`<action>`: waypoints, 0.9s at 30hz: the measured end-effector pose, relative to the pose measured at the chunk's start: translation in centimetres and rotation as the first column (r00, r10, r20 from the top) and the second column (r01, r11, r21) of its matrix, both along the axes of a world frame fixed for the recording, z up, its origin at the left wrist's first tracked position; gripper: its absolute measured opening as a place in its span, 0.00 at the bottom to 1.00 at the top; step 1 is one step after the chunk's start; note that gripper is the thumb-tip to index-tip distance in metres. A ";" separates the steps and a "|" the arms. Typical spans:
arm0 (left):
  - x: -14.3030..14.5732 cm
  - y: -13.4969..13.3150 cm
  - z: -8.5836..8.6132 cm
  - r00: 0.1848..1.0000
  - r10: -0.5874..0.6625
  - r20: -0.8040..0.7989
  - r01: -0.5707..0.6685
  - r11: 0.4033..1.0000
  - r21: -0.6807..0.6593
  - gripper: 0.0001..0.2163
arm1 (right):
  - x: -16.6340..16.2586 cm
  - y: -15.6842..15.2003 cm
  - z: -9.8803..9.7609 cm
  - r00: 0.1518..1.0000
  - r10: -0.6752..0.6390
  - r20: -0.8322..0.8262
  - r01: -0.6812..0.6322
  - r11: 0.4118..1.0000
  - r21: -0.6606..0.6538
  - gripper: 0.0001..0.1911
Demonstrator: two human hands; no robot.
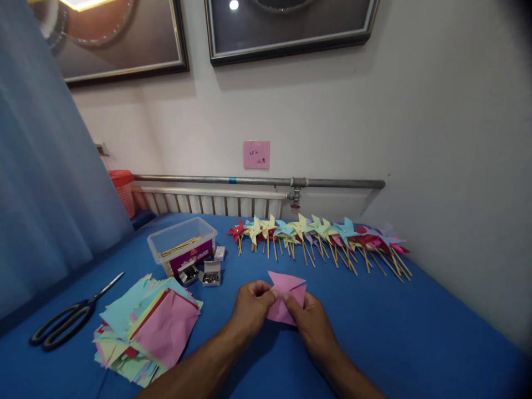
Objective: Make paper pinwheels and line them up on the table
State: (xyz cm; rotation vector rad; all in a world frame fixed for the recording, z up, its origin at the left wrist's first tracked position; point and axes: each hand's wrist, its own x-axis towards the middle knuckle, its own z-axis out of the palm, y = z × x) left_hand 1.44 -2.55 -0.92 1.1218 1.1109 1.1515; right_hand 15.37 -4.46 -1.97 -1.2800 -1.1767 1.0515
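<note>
Between my two hands is a pink paper square (286, 284) with slits cut in from its corners, held above the blue table. My left hand (252, 303) pinches its left side, thumb on top. On the right side, my right hand (310, 318) grips it with the thumb pressed near the middle and the fingers behind. A messy stack of coloured paper squares (166, 332) lies to the left of my hands, pink on top. Left of that stack rest scissors (77, 316) with dark handles. Two small open boxes of metal pins (211, 275) stand beyond my left hand.
A clear plastic tub (183, 239) holds thin wooden sticks (180, 246). Finished paper pinwheels (320, 230) on sticks lie in a row along the back of the blue table (399, 332). Behind are a radiator (208, 202) and pipe; a blue curtain (50, 155) hangs at left.
</note>
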 end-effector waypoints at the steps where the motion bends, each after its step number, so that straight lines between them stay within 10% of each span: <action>1: 0.0 0.0 0.0 1.000 0.009 -0.021 -0.009 1.000 0.006 0.16 | -0.1 0.0 0.0 1.000 0.015 -0.010 -0.015 1.000 0.000 0.21; 14: 0.2 -0.1 0.0 0.990 0.077 -0.119 -0.067 0.994 0.092 0.13 | -0.2 0.2 -0.7 0.995 0.023 -0.101 -0.018 0.999 0.050 0.27; 27: 0.0 -0.6 0.7 0.986 0.016 0.167 -0.010 0.999 -0.033 0.15 | 0.8 0.7 -1.4 0.998 -0.066 -0.006 0.066 0.997 0.025 0.29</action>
